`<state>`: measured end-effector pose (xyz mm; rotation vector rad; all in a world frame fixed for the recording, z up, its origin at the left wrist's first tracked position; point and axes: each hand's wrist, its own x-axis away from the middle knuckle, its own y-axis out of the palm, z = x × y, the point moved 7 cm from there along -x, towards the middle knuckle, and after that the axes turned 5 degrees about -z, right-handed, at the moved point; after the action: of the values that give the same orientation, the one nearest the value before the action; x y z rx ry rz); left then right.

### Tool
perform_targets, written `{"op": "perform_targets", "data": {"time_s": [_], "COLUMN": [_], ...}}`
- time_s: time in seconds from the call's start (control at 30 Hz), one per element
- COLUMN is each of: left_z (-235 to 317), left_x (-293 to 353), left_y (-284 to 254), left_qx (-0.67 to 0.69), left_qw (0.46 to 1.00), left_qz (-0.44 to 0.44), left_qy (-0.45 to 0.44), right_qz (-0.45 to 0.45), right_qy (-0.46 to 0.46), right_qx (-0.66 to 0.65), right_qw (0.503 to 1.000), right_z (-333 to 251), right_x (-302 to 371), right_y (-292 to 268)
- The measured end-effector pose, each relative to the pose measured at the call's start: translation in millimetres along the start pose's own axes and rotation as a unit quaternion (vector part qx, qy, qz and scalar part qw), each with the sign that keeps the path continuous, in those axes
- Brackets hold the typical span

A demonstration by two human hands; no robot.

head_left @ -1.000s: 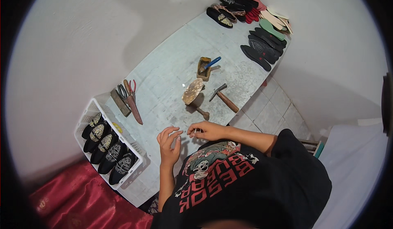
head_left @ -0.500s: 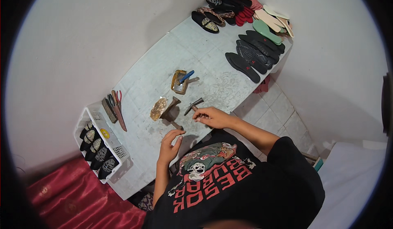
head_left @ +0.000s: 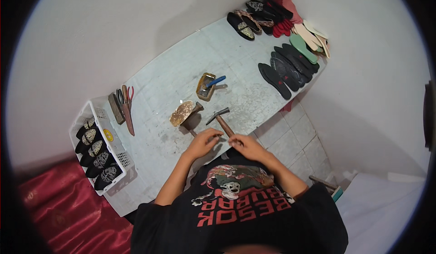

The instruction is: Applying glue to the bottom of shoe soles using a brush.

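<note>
My left hand (head_left: pixel 202 143) and my right hand (head_left: pixel 244 147) meet at the near edge of a pale worktable (head_left: pixel 181 68). A hammer (head_left: pixel 221 120) with a wooden handle lies just beyond them. My right hand's curled fingers are on the end of its handle. Close beside the handle, my left hand's fingers are drawn together; whether they pinch anything is too small to tell. Left of the hammer, a tan shoe upper (head_left: pixel 181 113) sits on a small metal stand.
A small tin with a blue-handled tool (head_left: pixel 207 85) stands behind the hammer. Pliers, scissors and knives (head_left: pixel 122 106) lie at the left. A white basket (head_left: pixel 119 150) holds black embroidered shoes. Dark soles (head_left: pixel 286 68), pale insoles and finished shoes (head_left: pixel 254 15) fill the far end. Red cloth (head_left: pixel 54 204) lies lower left.
The view has shifted, so the table sits higher and further right. My right hand has drawn back from the hammer's middle to its handle end, and my left hand has come up beside it.
</note>
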<state>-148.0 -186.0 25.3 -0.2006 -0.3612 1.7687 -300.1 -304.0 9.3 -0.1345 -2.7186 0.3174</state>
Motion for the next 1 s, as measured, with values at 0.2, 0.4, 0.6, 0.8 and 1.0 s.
{"op": "perform_targets", "data": {"time_s": [0.2, 0.4, 0.6, 0.8, 1.0], "left_z": [-4.5, -23.1, -19.6, -19.8, -39.9], "left_x": [-16.5, -63.4, -123.4, -187.2, -228.6], "left_y": [32.9, 49.4, 58.1, 60.9, 66.4], "left_qx": [0.065, 0.054, 0.080, 0.064, 0.129], "left_qw": [0.991, 0.994, 0.982, 0.989, 0.982], "left_qz": [-0.117, -0.092, -0.077, -0.013, 0.031], "left_qy": [-0.023, -0.038, -0.153, -0.131, -0.136], "right_qz": [-0.018, -0.049, 0.029, -0.004, -0.038], "right_qy": [0.033, 0.016, -0.003, 0.036, 0.030], "right_qx": [-0.149, -0.058, -0.033, -0.030, -0.002], "right_qw": [0.988, 0.997, 0.999, 0.999, 0.999], "right_z": [25.4, 43.3, 78.2, 113.5, 134.6], "right_x": [20.3, -11.8, -41.5, -69.3, -106.2], "right_y": [22.6, -53.2, -167.3, -229.4, -248.2]}}
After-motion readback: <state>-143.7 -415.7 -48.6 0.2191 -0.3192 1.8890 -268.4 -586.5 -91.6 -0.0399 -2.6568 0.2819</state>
